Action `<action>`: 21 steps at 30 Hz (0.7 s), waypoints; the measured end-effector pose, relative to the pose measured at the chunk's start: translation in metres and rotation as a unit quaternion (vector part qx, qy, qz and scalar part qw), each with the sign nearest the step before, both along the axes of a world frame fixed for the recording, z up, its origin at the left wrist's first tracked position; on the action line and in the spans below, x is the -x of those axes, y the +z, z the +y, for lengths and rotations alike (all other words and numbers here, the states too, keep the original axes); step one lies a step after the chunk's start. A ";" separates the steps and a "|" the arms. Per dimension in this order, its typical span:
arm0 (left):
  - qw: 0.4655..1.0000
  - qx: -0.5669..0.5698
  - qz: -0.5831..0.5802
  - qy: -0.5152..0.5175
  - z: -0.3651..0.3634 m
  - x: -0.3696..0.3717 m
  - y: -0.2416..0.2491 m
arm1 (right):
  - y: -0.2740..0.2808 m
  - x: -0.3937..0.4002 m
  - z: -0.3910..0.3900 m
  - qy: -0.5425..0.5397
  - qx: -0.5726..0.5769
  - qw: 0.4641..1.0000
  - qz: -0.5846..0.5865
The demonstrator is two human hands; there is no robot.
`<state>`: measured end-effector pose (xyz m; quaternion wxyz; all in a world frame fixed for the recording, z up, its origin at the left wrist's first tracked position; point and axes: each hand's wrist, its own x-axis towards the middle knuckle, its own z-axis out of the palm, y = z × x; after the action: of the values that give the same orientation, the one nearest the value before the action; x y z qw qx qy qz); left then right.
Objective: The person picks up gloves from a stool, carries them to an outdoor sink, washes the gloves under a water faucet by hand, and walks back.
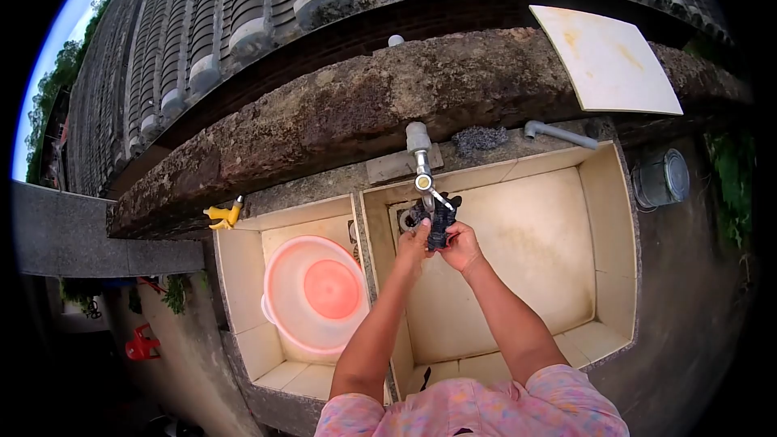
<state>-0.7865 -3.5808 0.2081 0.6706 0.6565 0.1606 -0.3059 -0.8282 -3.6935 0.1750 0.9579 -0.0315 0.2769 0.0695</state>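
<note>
Both hands grip a dark, crumpled cloth (439, 231) just under the metal faucet (422, 174), over the larger tiled basin (518, 259). My left hand (414, 243) pinches its left side, thumb up. On the lower right side, the fingers of my right hand (460, 248) are closed on it. Part of the cloth is hidden by the faucet spout and lever. Whether water is running cannot be made out, nor the exact kind of cloth item. A drain opening (407, 219) shows beside the cloth.
A pink plastic basin (316, 295) stands in the smaller left sink. On the ledge are a yellow spray nozzle (225, 214), a dark scouring pad (480, 140) and a grey pipe (560, 134). A white board (607, 61) leans behind; a metal bucket (661, 179) is at right.
</note>
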 end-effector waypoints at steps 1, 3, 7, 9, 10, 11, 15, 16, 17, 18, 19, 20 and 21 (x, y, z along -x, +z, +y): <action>0.997 0.019 0.058 -0.042 -0.006 0.002 -0.001 | -0.005 0.002 0.000 0.000 0.001 1.000 -0.001; 0.998 -0.003 0.026 -0.053 -0.016 0.007 0.009 | -0.011 0.007 0.000 0.042 0.052 0.997 -0.047; 0.995 -0.007 0.010 -0.098 -0.013 0.005 0.012 | 0.000 0.010 0.001 0.024 0.070 0.997 -0.034; 0.995 -0.017 0.016 -0.101 -0.013 0.003 0.014 | -0.002 0.010 0.001 0.038 0.056 0.996 -0.049; 0.995 0.002 0.021 -0.100 -0.013 0.002 0.013 | -0.006 0.011 0.002 0.036 0.056 0.997 -0.050; 0.995 0.021 0.027 -0.098 -0.012 0.000 0.012 | -0.012 0.011 0.003 0.031 0.059 0.996 -0.054; 0.982 0.167 0.083 -0.006 -0.011 -0.008 0.009 | -0.024 0.015 0.007 0.030 0.139 0.987 -0.076; 0.982 0.176 0.067 0.027 -0.012 -0.009 0.010 | -0.025 0.017 0.008 0.029 0.139 0.987 -0.076; 0.979 0.185 0.051 0.061 -0.013 -0.009 0.012 | -0.021 0.017 0.011 0.056 0.169 0.982 -0.070; 0.979 0.186 0.052 0.060 -0.015 -0.008 0.012 | -0.018 0.018 0.013 0.082 0.200 0.974 -0.064; 0.976 0.185 0.049 0.104 -0.018 -0.006 0.012 | -0.014 0.020 0.015 0.127 0.282 0.947 -0.088; 0.971 0.184 0.045 0.149 -0.021 -0.004 0.011 | -0.008 0.021 0.021 0.126 0.282 0.947 -0.088; 0.971 0.184 0.046 0.148 -0.023 -0.002 0.008 | -0.001 0.022 0.028 0.149 0.324 0.932 -0.062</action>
<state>-0.7842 -3.6042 0.2159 0.8097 0.4759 0.2276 -0.2570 -0.8504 -3.6657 0.1737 0.8895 -0.3854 0.2163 0.1158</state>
